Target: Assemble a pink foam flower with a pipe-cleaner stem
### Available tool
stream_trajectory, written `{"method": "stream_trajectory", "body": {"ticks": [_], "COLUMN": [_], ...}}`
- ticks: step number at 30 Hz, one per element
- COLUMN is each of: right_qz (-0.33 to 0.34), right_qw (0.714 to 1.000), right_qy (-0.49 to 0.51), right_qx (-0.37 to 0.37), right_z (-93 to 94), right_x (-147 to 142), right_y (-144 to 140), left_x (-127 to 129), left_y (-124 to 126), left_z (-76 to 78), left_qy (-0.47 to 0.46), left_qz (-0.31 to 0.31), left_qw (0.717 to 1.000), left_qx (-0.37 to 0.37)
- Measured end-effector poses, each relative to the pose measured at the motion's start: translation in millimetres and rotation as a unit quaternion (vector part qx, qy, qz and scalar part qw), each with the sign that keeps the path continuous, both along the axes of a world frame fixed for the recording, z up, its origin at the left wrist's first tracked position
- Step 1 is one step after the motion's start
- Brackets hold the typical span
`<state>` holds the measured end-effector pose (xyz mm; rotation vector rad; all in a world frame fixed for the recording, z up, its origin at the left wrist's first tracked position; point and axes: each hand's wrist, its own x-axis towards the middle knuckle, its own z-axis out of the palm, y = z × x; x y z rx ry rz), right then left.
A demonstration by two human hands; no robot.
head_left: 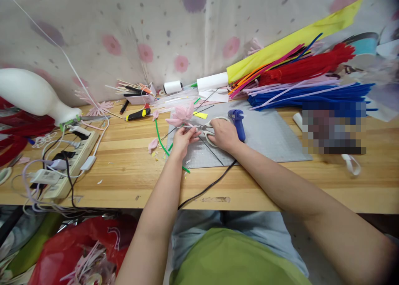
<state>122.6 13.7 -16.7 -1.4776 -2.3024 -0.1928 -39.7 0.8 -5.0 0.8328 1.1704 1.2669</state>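
My right hand [223,135] is closed round the white handles of a pair of scissors [210,132]. Their blades point left, to the fingertips of my left hand [185,140]. That hand is closed in a pinch on a pale pink strip [188,126], mostly hidden by the fingers. Just beyond it is a pink fuzzy flower [180,116] with pointed petals. Loose pink petals [153,145] and a green pipe cleaner [160,139] lie to the left. Thin black sticks [215,154] cross the grey cutting mat [268,139] under my hands. A blue glue gun [237,125] stands beside my right hand.
Bundles of blue [299,95] and red pipe cleaners [311,64] lie at the back right. A yellow-black utility knife [138,115] and a white thread spool [172,87] are behind. A cable-filled power strip [76,164] stands left; a red bag [77,247] hangs below the table edge.
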Motion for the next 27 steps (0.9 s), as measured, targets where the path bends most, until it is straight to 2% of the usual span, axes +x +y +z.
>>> {"method": "stream_trajectory", "body": {"ticks": [9, 27], "right_qz": [0.004, -0.012], "right_qw": [1.0, 0.999], "right_qy": [-0.005, -0.01], "right_qx": [0.001, -0.03], "right_z": [1.0, 1.0], "right_x": [0.1, -3.4], "right_y": [-2.9, -3.6], "left_x": [-0.9, 5.1], "left_y": [0.4, -2.1], "left_z": [-3.3, 0.1], "left_qy": [0.017, 0.016], "left_qz": [0.004, 0.013], "left_qw": [1.0, 1.0], "left_qx": [0.001, 0.005]}}
